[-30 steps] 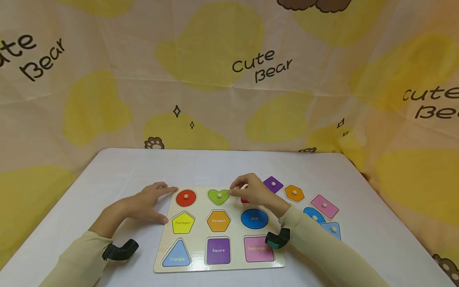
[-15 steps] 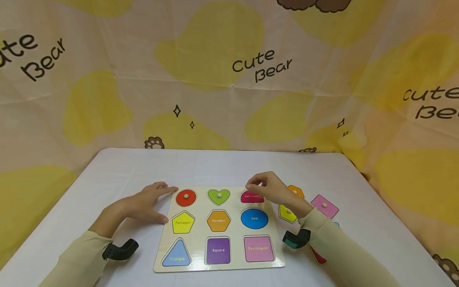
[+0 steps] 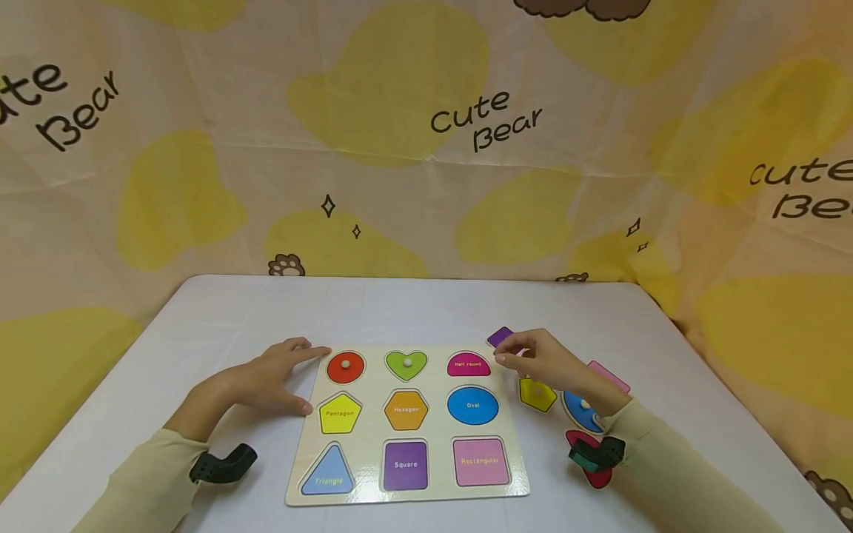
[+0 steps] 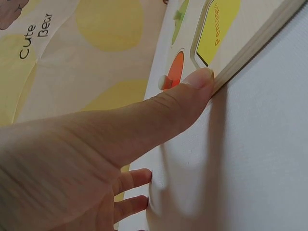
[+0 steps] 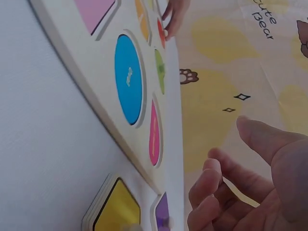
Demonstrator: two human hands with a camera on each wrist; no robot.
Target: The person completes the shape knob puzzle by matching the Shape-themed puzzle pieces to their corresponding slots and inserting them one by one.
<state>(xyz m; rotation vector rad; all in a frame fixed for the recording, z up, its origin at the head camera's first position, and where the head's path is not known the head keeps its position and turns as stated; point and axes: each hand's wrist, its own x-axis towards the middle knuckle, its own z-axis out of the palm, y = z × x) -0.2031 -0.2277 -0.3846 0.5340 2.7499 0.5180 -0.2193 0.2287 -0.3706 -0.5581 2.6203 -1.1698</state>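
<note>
A wooden shape puzzle board [image 3: 436, 429] lies mid-table with a red circle [image 3: 346, 366] and a green heart [image 3: 406, 364] set in its top row. My left hand [image 3: 293, 370] lies flat on the table at the board's left edge, the thumb [image 4: 197, 82] pressing against that edge. My right hand [image 3: 516, 355] hovers to the right of the board over the loose pieces, next to a purple piece [image 3: 500, 337]. Its fingers [image 5: 211, 192] are loosely curled, the thumb apart, holding nothing.
Loose pieces lie right of the board: a yellow pentagon [image 3: 536, 394], a blue oval [image 3: 578, 411], a pink rectangle [image 3: 609, 377] and a red piece [image 3: 596, 475]. Empty slots show half round [image 3: 469, 364], oval [image 3: 472, 406] and others. A printed cloth [image 3: 426, 148] hangs behind the white table [image 3: 413, 311].
My right hand left the green heart in its slot and moved right, off the board, to the loose pieces. The left hand has not moved.
</note>
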